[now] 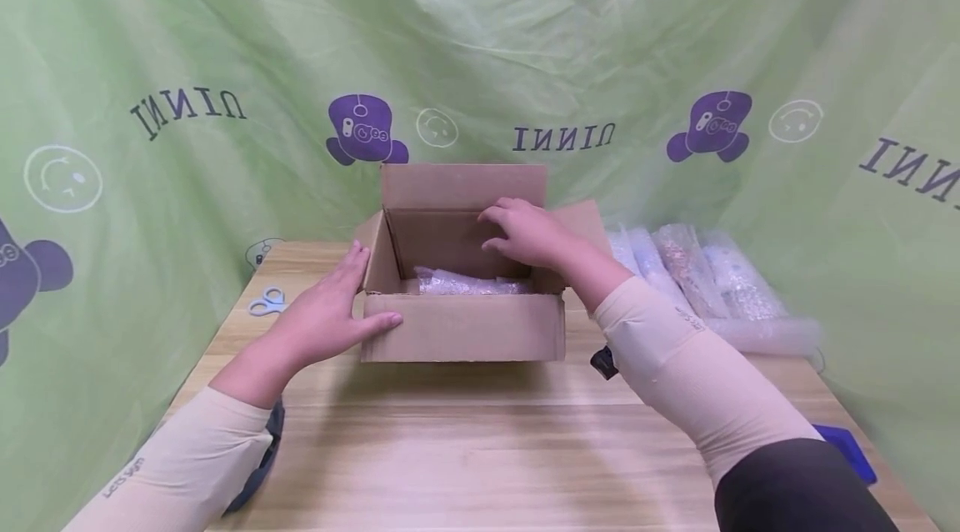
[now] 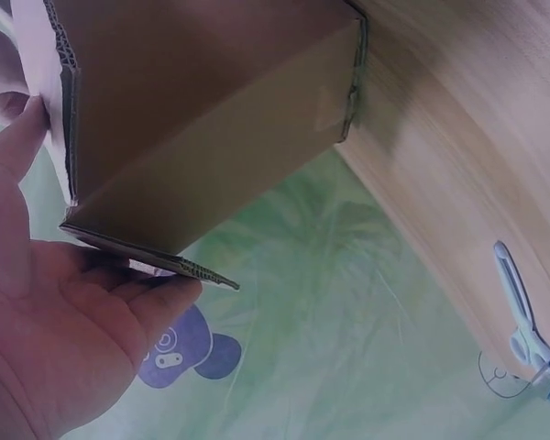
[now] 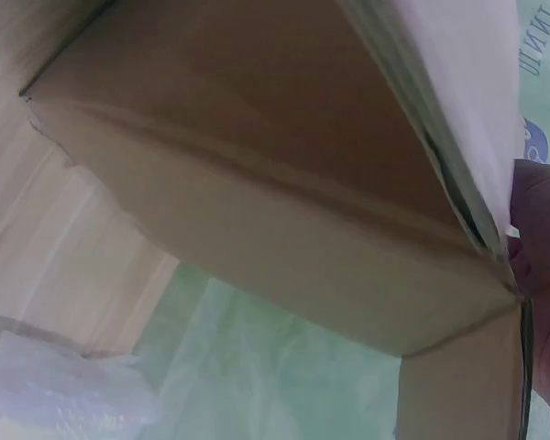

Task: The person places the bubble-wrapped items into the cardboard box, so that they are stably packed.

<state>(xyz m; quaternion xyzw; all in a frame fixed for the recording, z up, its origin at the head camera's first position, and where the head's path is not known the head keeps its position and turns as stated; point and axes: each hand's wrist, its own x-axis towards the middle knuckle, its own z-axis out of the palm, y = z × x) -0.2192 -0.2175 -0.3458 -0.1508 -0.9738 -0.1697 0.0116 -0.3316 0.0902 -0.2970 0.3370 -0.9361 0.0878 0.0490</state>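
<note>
A: Where's the cardboard box?
B: On the wooden table, flaps up, with bubble-wrapped packets lying inside.
A: And the hands?
B: The left hand rests flat against the box's left wall, fingers straight, thumb on the front. The right hand hovers over the opening, fingers relaxed, holding nothing.
A: Anything nearby?
B: Scissors to the left, more bubble-wrapped bundles to the right.

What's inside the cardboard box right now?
Inside the box lies a bubble-wrapped bundle, with the right hand above it. The near wall hides the rest of the floor, and what the wrap holds cannot be made out.
</note>
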